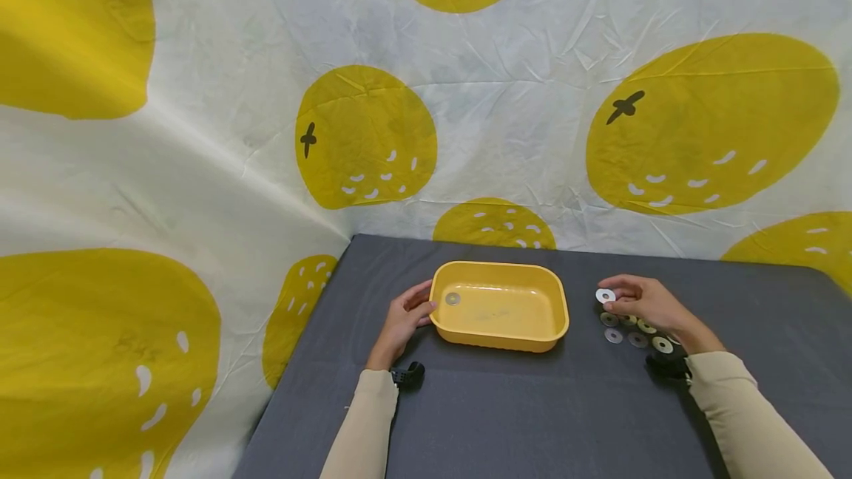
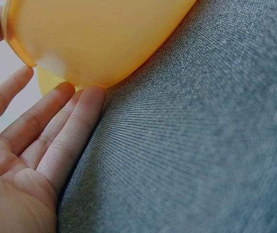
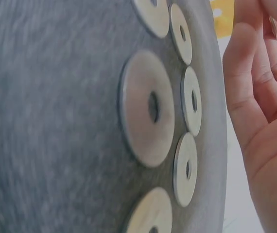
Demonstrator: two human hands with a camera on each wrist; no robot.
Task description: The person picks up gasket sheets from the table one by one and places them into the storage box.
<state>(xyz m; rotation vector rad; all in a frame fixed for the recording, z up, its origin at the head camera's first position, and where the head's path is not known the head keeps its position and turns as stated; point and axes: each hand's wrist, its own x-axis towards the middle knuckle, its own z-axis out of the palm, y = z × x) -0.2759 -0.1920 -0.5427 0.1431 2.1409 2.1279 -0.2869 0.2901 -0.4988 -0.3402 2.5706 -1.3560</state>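
A yellow rectangular tray [image 1: 499,335] rests on the dark cloth, with one metal washer [image 1: 452,299] lying inside near its left end. My left hand [image 1: 404,318] is at that end, its fairly straight fingertips [image 2: 94,99] against the outer wall and the thumb at the rim. To the right of the tray, my right hand [image 1: 648,307] pinches a flat washer [image 1: 605,296] between thumb and fingers, raised over the cloth. Beneath and beside that hand lie several more washers [image 1: 662,344], seen close up as flat rings [image 3: 146,73] in the right wrist view.
A dark cloth-covered table [image 1: 506,420] carries everything. Behind it and along the left hangs a white curtain [image 1: 506,124] printed with yellow fruit. Dark wrist straps [image 1: 409,375] sit below both hands.
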